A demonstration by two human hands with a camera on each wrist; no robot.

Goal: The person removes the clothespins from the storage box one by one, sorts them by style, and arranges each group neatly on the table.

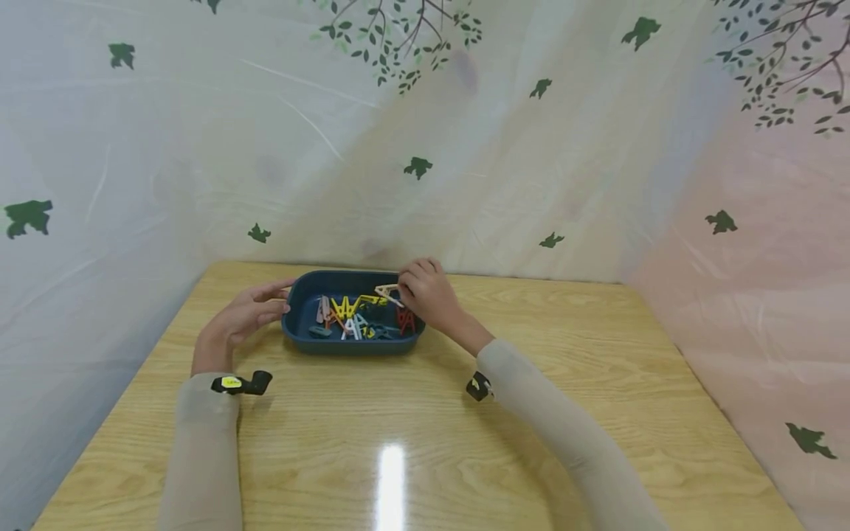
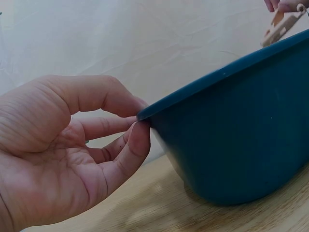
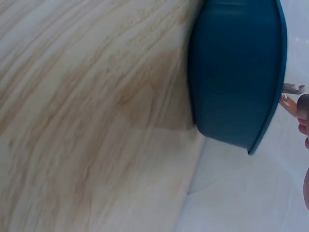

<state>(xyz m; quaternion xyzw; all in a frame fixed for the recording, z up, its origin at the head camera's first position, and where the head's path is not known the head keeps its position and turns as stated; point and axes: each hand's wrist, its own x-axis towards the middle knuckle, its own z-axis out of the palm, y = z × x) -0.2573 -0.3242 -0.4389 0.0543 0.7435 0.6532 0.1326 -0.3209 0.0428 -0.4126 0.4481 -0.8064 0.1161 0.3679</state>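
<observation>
- Clothespins (image 1: 344, 308) lie jumbled in the blue plastic tub (image 1: 352, 347) on the bench (image 1: 319, 428) in the head view; your right hand (image 1: 425, 290) pinches a beige clothespin (image 1: 383, 290) over its right end, so keep that one clear of the pile.
- Left wrist view: your left hand (image 2: 67, 145) pinches the rim (image 2: 222, 73); grip lightly, just enough to steady the tub without tipping it.
- Right wrist view: the beige clothespin shows close by the rim, contact unclear; a little more height should avoid snagging.

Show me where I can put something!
Bare table: between the sleeves, in front of the bin, and from the right sleeve to the pinkish backdrop. Clothespins and the right hand crowd the bin; the left hand grips it.
</observation>
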